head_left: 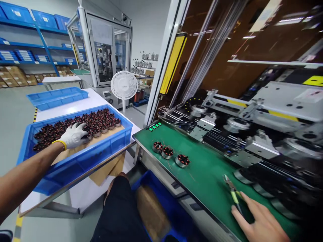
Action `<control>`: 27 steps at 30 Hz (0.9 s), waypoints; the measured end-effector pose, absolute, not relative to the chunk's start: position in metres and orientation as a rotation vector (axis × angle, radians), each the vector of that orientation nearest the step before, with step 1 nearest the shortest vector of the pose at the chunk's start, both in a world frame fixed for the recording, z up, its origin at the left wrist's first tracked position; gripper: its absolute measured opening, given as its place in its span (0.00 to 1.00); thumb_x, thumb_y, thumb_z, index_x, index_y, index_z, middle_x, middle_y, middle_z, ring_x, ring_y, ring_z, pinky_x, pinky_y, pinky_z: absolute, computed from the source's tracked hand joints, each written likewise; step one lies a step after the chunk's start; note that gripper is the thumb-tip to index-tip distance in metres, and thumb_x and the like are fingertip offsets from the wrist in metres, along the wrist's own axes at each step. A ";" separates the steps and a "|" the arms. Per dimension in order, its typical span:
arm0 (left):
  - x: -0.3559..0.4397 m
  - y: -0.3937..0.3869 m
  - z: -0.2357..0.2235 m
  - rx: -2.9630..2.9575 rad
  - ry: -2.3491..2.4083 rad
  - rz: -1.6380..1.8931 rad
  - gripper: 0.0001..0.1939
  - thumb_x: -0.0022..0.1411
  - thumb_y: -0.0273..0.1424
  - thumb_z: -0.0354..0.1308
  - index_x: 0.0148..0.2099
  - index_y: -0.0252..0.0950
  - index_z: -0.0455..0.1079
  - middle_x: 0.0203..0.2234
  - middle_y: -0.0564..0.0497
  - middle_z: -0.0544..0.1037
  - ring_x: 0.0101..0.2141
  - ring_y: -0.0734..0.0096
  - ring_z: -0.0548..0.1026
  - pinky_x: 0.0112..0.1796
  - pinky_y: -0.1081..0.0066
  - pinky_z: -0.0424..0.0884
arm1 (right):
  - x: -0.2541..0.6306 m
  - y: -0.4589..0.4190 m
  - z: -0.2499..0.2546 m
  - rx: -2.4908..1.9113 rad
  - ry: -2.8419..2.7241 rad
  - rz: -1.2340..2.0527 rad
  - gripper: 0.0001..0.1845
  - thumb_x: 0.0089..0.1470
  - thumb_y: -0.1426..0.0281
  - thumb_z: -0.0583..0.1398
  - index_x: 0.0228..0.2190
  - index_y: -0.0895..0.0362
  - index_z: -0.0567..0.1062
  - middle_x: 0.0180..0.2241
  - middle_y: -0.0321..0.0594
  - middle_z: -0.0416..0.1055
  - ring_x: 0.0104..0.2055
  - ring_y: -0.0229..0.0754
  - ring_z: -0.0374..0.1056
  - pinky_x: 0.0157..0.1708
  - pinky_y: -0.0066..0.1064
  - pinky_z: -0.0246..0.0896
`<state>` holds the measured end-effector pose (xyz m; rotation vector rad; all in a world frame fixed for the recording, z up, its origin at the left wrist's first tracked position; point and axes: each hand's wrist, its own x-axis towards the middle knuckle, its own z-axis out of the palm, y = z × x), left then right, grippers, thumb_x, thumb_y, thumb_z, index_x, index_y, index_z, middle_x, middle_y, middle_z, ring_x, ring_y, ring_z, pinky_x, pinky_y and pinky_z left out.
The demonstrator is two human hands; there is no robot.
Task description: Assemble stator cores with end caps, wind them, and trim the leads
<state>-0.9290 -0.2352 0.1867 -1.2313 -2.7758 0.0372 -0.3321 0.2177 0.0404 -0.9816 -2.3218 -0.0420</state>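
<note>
My left hand [73,135], in a white knit glove with a yellow cuff, reaches into a blue tray [101,151]. Its fingers curl down around a wound motor stator [87,138] at the near edge of the packed rows; the hand covers part of it. Many more copper-and-black stators [93,121] fill the tray, over brown cardboard. At the lower right, my bare right hand [259,218] grips green-handled diagonal cutters [234,193], their jaws pointing away from me over a green work surface [202,178]. Three stators [167,152] with loose wire ends sit on that surface.
A winding machine [242,124] with metal fixtures borders the green surface on the right. Behind the tray are another blue tray [58,97] and a white fan [124,85]. Below, between table and bench, a blue bin [143,178] holds something brown.
</note>
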 end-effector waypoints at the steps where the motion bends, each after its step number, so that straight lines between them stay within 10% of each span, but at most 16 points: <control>1: -0.923 -0.236 0.196 -1.237 -2.753 0.027 0.32 0.62 0.59 0.50 0.41 0.37 0.81 0.62 0.39 0.69 0.63 0.25 0.61 0.56 0.32 0.64 | -0.335 0.212 0.045 -0.987 -2.324 -0.047 0.32 0.55 0.50 0.54 0.53 0.58 0.74 0.48 0.55 0.75 0.49 0.62 0.74 0.54 0.56 0.69; 8: -0.850 -0.156 0.244 -1.436 -2.146 -0.262 0.23 0.65 0.50 0.53 0.46 0.39 0.80 0.58 0.48 0.71 0.59 0.38 0.69 0.54 0.38 0.71 | -0.361 0.159 0.103 -1.004 -2.106 0.282 0.28 0.57 0.53 0.59 0.51 0.60 0.75 0.49 0.55 0.75 0.51 0.55 0.74 0.56 0.48 0.69; 13: -0.770 -0.046 0.214 -1.924 -2.096 -0.129 0.19 0.61 0.37 0.61 0.53 0.38 0.77 0.62 0.38 0.69 0.64 0.34 0.62 0.59 0.39 0.66 | -0.384 0.073 0.130 -0.815 -1.768 1.085 0.25 0.63 0.57 0.61 0.57 0.55 0.68 0.50 0.51 0.74 0.45 0.46 0.75 0.49 0.41 0.74; 19: -0.757 0.029 0.166 -2.103 -2.166 -0.174 0.16 0.58 0.37 0.64 0.48 0.39 0.80 0.64 0.38 0.67 0.64 0.34 0.61 0.59 0.42 0.65 | -0.380 -0.036 0.080 -0.764 -1.571 1.827 0.27 0.62 0.55 0.63 0.58 0.52 0.70 0.45 0.48 0.72 0.38 0.43 0.71 0.36 0.34 0.72; 27: -0.766 0.011 0.163 -1.969 -2.335 -0.270 0.18 0.66 0.42 0.52 0.48 0.37 0.76 0.67 0.42 0.64 0.59 0.46 0.70 0.55 0.54 0.72 | -0.356 -0.072 0.044 -0.839 -1.171 2.161 0.38 0.52 0.54 0.69 0.61 0.50 0.68 0.47 0.47 0.71 0.45 0.48 0.72 0.45 0.41 0.69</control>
